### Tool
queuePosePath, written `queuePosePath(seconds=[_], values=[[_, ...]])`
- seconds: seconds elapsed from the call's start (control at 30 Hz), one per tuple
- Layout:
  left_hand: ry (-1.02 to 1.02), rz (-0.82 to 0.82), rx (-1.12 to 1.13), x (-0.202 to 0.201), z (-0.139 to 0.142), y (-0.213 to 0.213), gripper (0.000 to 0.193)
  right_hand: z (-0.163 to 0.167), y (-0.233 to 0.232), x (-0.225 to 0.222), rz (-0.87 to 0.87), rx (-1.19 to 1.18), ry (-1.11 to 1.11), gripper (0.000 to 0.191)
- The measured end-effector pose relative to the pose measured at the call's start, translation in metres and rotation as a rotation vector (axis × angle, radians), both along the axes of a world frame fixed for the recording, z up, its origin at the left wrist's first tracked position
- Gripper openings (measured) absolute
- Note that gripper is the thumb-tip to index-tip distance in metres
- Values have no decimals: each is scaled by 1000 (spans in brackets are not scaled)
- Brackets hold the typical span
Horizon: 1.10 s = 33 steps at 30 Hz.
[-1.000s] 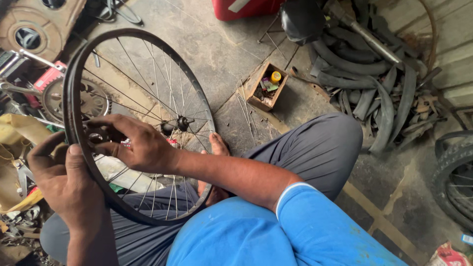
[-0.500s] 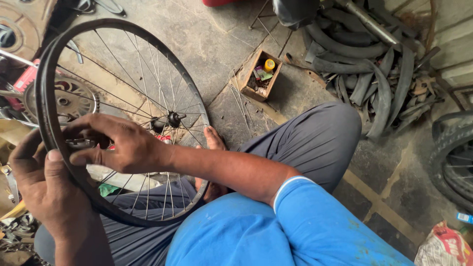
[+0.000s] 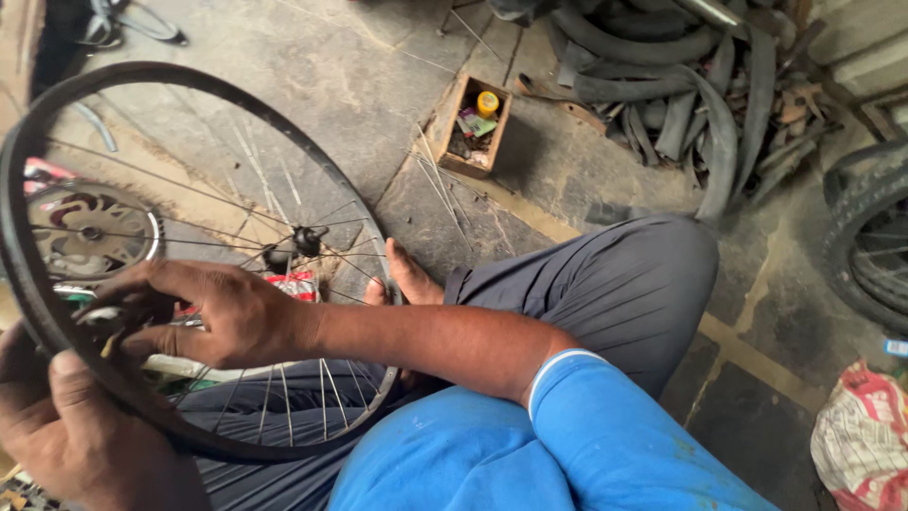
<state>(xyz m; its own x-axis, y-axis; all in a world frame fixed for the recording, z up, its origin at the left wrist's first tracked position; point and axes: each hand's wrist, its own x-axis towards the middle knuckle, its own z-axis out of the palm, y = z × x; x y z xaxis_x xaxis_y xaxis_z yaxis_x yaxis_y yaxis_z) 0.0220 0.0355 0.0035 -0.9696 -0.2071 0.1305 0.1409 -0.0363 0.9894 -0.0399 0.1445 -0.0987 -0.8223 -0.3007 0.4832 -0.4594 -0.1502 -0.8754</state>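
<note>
A black bicycle wheel rim (image 3: pixel 189 80) with thin spokes and a dark hub (image 3: pixel 293 244) stands tilted over my lap. My left hand (image 3: pixel 66 426) grips the rim's lower left edge from outside, thumb on the rim. My right hand (image 3: pixel 222 312), on a blue-sleeved arm reaching across, is inside the wheel. Its fingers are closed on a small metal piece (image 3: pixel 99 317) at the spoke ends by the rim. What that piece is, I cannot tell. My bare foot (image 3: pixel 407 274) shows behind the wheel.
A small wooden box (image 3: pixel 470 128) of bits sits on the stone floor, with loose spokes (image 3: pixel 440 189) beside it. Old tyres and tubes (image 3: pixel 681 85) pile at the back right. Another tyre (image 3: pixel 861 246) stands at the right edge above a red-and-white bag (image 3: pixel 861 435). A round metal disc (image 3: pixel 90 232) lies left.
The wheel sits a little lower and further left in view. Both hands stay at the same stretch of rim, and my right hand's fingers have closed tighter by the spoke ends.
</note>
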Motion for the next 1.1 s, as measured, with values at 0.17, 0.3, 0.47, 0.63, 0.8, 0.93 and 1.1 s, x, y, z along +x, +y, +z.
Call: queuePosePath(seconds=[0.17,0.3,0.47,0.63,0.8,0.93,1.1], values=[[11,23,-58,6,18,29,26,11,14,2,46,-91,-3,58],[60,30,-105,5,22,43,22,23,37,0,14,22,47,49],[25,101,-103,9,18,58,23,38,61,-4,29,114,-121,32],[13,78,7,6,12,59,33,48,65,-10,33,-48,-366,27],[14,134,-122,2,3,40,36,47,65,7,29,-67,-157,43],[2,179,-85,8,-9,31,34,35,63,10,-51,149,60,47],[-8,125,76,5,-20,15,37,22,40,-8,118,-6,-390,28]])
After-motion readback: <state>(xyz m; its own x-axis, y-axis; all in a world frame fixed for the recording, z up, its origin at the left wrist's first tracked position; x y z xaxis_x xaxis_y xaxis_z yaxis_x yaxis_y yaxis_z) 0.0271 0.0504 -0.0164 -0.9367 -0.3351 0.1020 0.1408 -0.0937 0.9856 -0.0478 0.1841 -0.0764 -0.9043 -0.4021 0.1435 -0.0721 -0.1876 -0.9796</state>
